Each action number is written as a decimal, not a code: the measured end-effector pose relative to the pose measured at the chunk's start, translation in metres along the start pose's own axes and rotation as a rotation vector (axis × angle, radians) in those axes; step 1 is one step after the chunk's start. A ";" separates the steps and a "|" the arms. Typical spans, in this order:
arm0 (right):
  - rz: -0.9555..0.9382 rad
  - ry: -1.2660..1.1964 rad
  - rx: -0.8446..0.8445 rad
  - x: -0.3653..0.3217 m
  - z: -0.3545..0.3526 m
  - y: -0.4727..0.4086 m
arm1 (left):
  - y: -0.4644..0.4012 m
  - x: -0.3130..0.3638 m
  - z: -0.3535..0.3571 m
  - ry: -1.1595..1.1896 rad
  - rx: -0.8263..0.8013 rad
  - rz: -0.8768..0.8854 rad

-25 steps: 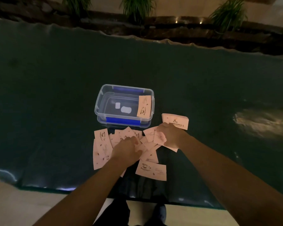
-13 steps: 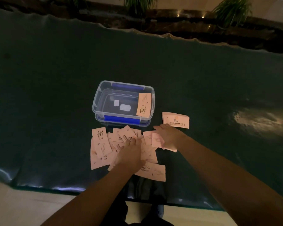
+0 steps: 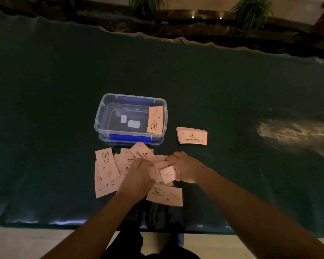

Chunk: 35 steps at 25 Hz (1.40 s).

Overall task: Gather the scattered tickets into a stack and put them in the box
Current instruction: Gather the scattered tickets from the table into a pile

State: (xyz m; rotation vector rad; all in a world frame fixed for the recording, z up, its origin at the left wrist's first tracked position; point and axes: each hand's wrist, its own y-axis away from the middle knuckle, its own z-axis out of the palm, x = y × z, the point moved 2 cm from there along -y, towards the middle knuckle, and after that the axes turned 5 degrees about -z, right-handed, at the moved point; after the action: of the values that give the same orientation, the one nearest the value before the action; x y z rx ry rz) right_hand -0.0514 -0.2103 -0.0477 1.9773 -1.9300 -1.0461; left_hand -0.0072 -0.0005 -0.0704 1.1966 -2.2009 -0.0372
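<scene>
Several pale pink tickets (image 3: 108, 171) lie scattered on the dark green table, just in front of a clear plastic box (image 3: 101, 116) with blue latches. One ticket (image 3: 155, 119) leans inside the box at its right end. A neat stack of tickets (image 3: 192, 136) lies to the right of the box. My left hand (image 3: 138, 178) and my right hand (image 3: 185, 168) meet over the pile, holding a few tickets (image 3: 166, 173) between them. One ticket (image 3: 165, 196) lies alone nearest me.
The green cloth's front edge (image 3: 64, 221) runs just below the pile. Potted plants (image 3: 251, 10) and a dark ledge stand beyond the far edge. A bright reflection (image 3: 292, 131) shows on the cloth at the right.
My right hand has drawn back from near the stack toward my left hand, and both now pinch a few tickets together above the pile.
</scene>
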 end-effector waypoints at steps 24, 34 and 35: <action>0.651 -1.010 0.318 0.012 0.043 0.064 | 0.018 0.031 0.040 -0.117 -0.212 -0.181; 0.739 -1.236 0.432 -0.018 0.060 0.058 | 0.016 0.051 0.050 0.656 -0.306 -0.438; 0.736 -1.272 0.454 -0.019 0.059 0.057 | 0.016 0.051 0.049 0.633 -0.309 -0.416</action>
State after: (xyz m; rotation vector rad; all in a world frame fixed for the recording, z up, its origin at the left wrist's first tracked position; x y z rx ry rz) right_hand -0.1300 -0.1803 -0.0518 0.3177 -3.2829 -1.9001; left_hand -0.0655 -0.0430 -0.0782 1.2524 -1.3286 -0.1431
